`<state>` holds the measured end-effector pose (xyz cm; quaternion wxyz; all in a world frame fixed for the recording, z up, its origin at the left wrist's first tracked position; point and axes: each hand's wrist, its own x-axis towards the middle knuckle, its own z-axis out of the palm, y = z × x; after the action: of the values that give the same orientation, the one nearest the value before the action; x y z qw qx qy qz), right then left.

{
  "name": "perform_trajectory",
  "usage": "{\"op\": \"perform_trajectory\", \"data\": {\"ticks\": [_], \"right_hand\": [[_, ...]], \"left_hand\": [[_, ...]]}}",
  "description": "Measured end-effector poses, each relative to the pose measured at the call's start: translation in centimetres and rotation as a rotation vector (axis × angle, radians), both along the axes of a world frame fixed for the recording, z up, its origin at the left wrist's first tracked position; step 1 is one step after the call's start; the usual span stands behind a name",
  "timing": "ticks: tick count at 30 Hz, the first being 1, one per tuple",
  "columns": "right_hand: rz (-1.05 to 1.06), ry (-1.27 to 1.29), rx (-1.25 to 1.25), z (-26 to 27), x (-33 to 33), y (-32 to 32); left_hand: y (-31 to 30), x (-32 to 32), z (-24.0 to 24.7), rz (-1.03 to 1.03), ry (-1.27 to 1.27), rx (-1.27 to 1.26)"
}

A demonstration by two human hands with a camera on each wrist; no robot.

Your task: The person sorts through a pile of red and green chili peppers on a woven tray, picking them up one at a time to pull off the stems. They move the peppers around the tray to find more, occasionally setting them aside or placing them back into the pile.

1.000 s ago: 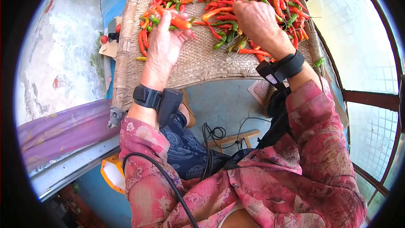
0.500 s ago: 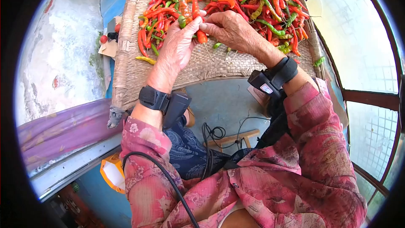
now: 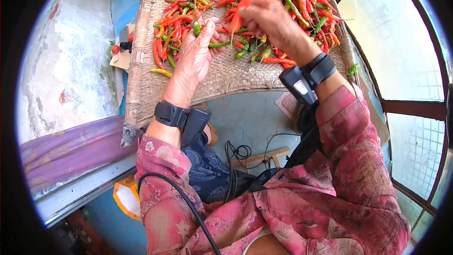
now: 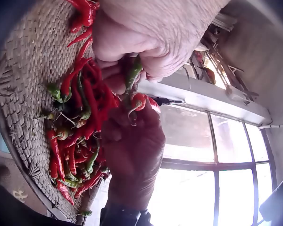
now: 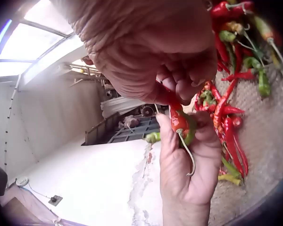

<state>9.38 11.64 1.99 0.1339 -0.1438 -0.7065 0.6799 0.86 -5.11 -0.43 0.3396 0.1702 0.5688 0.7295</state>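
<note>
In the head view, my left hand (image 3: 195, 56) pinches a green pepper (image 3: 196, 29) between thumb and fingers, and another green pepper (image 3: 221, 44) lies across its fingers. To the right, my right hand (image 3: 278, 24) holds a long red pepper (image 3: 244, 5) that slants down, stem lowest. The left wrist view shows a green pepper (image 4: 133, 73) in my left hand (image 4: 153, 35), close above my right hand (image 4: 134, 155). A red pepper (image 5: 179, 120) with a curved stem hangs between my right hand (image 5: 146, 52) and left hand (image 5: 188, 176) in the right wrist view.
A woven tray (image 3: 217, 73) bears a small pepper pile (image 3: 163, 49) on the left and a larger pile (image 3: 306, 7) on the right. Cables (image 3: 240, 150) and a wooden stool (image 3: 264, 157) are below it. Windows (image 3: 401, 42) stand at the right, a wall (image 3: 71, 61) at the left.
My hands came together over the tray, then moved apart again. My right hand has moved up and right from my left, with a long red pepper in its fingers.
</note>
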Motion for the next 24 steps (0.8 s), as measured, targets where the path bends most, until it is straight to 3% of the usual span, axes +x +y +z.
{"op": "perform_trajectory", "data": {"ticks": [1,3,4,7,9,11,12,17,21,23,24], "right_hand": [[-0.063,0.054,-0.078,0.1,-0.1,1.2],[-0.168,0.208,-0.508,0.4,-0.6,3.2],[-0.164,0.209,-0.507,0.3,-0.6,3.4],[-0.227,0.084,-0.312,-0.1,-0.3,2.7],[-0.092,-0.007,-0.059,-0.4,0.1,0.5],[0.146,0.082,0.153,-1.7,-0.3,-0.8],[0.178,0.072,0.265,-1.9,-0.5,-1.1],[0.166,-0.032,0.235,-1.9,-0.2,-1.3],[0.305,-0.129,0.127,-1.1,0.3,-1.0],[0.249,-0.009,0.057,-1.0,0.1,-0.6],[0.098,0.023,0.035,-0.3,0.1,-0.3]], "left_hand": [[-0.1,0.0,0.0,0.004,0.002,0.002],[-0.2,0.0,0.0,-0.067,-0.002,0.012],[-0.3,0.1,-0.2,-0.09,0.018,0.018],[-0.1,0.6,0.2,-0.138,-0.01,0.004],[0.1,0.8,0.5,-0.133,-0.001,-0.008],[0.0,0.5,0.4,-0.343,-0.006,-0.094],[0.2,0.7,0.7,-0.341,-0.007,-0.192],[0.1,1.0,0.3,-0.433,0.029,-0.199],[-0.4,0.9,-0.1,-0.524,0.089,-0.263],[-0.3,1.3,0.2,-0.398,0.094,-0.25],[-0.3,1.4,0.4,-0.398,0.093,-0.25]]}}
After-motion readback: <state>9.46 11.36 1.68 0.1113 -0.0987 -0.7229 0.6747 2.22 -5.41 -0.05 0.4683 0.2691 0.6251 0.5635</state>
